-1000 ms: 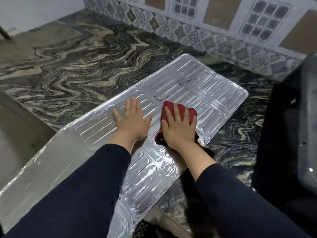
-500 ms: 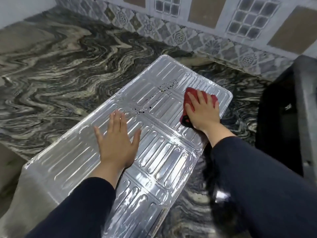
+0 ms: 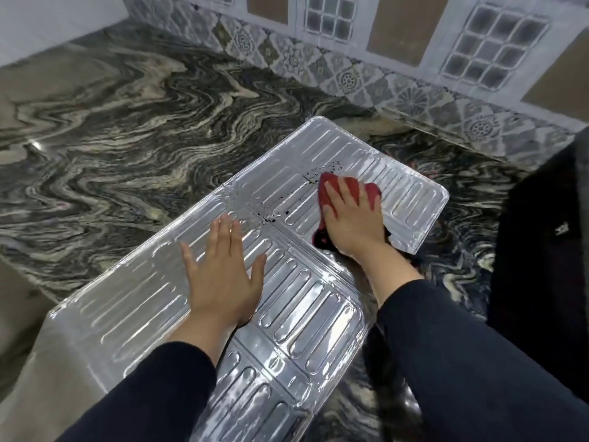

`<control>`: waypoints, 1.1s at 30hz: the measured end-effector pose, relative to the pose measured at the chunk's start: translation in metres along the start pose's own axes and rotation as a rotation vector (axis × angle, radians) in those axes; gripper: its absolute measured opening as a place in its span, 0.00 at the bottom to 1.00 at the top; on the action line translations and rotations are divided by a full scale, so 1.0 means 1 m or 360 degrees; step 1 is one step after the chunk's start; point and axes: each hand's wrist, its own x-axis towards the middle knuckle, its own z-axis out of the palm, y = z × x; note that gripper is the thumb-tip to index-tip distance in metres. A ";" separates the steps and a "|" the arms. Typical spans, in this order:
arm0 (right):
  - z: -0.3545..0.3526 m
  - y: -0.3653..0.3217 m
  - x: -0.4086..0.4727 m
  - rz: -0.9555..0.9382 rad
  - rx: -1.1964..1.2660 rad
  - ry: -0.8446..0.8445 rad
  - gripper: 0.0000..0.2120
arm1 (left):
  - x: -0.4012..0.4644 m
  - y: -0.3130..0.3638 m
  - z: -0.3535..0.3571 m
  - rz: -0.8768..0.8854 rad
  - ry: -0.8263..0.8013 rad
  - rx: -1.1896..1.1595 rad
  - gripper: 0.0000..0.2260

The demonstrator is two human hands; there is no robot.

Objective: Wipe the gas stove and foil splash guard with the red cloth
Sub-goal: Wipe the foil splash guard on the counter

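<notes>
Nearest the camera, two dark sleeves point(image 3: 462, 362) reach forward over a long foil splash guard point(image 3: 287, 314) that lies flat on the marbled table point(image 3: 127, 132), its near end running out past the table's front edge. The guard is a shiny ribbed sheet made of hinged panels, set at a slant from lower left to upper right.

The left hand point(image 3: 223, 275) rests palm down on the middle panel, fingers spread and straight; its grip is released and it grasps nothing, only pressing flat on the foil.

A little farther on, the right hand point(image 3: 350, 218) lies on the far panel with the red cloth point(image 3: 371, 191) under it. The palm and fingers press down on the cloth, which shows past the fingertips and at the wrist side; the fingers lie fairly flat over it, so the grip is a flat hold on the cloth and not a tight fist. The cloth touches the foil, near the guard's right edge.

Just left of the cloth and beyond it, small black specks point(image 3: 325, 169) dot the foil along the fold between panels.

At the right edge of the view a dark stove point(image 3: 541, 250) stands on the table, only partly in sight and apart from the guard.

Farthest off, a patterned tile wall point(image 3: 350, 78) rises behind the table
</notes>
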 end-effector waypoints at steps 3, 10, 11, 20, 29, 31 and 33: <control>0.014 -0.056 -0.035 -0.0563 -0.0024 -0.0009 0.23 | -0.003 0.001 -0.002 0.0001 0.0021 -0.0027 0.31; 0.009 -0.076 0.015 -0.0908 -0.0125 -0.0069 0.22 | -0.003 0.000 -0.002 -0.0017 0.0047 0.0004 0.31; 0.007 -0.069 0.031 -0.0838 -0.0128 -0.0056 0.22 | -0.004 0.000 -0.002 -0.0020 0.0053 -0.0003 0.31; -0.020 0.017 0.149 -0.0004 -0.0123 -0.0092 0.25 | -0.004 -0.001 0.002 -0.0062 0.0046 -0.0053 0.35; 0.006 -0.092 0.090 -0.0468 -0.0084 -0.0127 0.25 | -0.001 0.001 0.000 -0.0069 0.0033 -0.0073 0.36; 0.018 -0.104 0.056 -0.0651 -0.0048 -0.0141 0.24 | 0.000 0.001 -0.001 -0.0079 0.0046 -0.0086 0.36; 0.022 -0.104 0.036 -0.0750 -0.0040 -0.0126 0.23 | -0.001 0.002 -0.001 -0.0072 0.0062 -0.0090 0.37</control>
